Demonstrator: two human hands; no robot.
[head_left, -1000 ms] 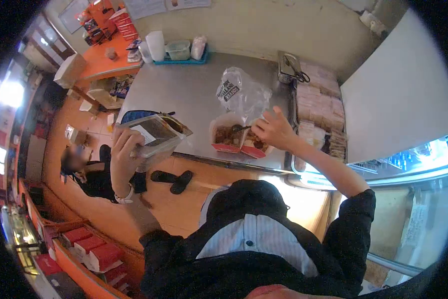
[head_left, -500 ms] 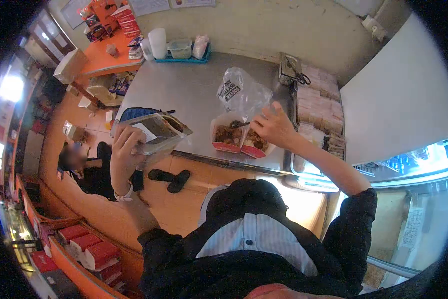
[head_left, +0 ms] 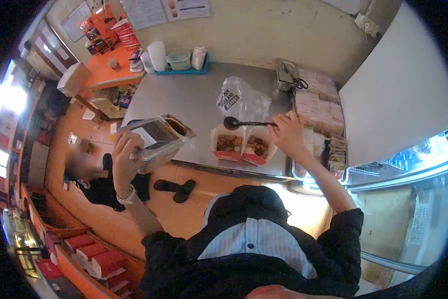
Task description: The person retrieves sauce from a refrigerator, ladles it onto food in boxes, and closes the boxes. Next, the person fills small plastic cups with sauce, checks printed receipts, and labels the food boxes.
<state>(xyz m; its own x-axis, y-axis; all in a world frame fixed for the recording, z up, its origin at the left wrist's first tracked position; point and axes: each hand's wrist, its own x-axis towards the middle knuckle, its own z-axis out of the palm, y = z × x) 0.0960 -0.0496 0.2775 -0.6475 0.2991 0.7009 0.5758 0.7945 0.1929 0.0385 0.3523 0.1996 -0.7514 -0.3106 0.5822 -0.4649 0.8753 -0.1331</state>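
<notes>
My left hand (head_left: pixel 126 157) grips a clear plastic container (head_left: pixel 158 149) with dark sauce inside and a white label on its side. It is tilted, its opening toward the right. Between the fingers of my right hand (head_left: pixel 289 133) is the handle of a black spoon (head_left: pixel 253 123). The spoon lies nearly level, its dark bowl pointing left, above the far edge of the food boxes. On the counter below are a left red-and-white paper box (head_left: pixel 228 144) and a right paper box (head_left: pixel 258 148), both open, with brown sauced food inside.
A printed plastic bag (head_left: pixel 244 97) lies behind the boxes on the metal counter (head_left: pixel 184 94). Scissors (head_left: pixel 299 82) and stacked packets (head_left: pixel 321 102) are at the right. A blue tray (head_left: pixel 184 71) holds containers at the back. A person (head_left: pixel 102 187) is low on the floor at left.
My right hand has lifted the spoon out of the left box and drawn slightly right, so the spoon's bowl now shows in the air. My left hand still holds the container.
</notes>
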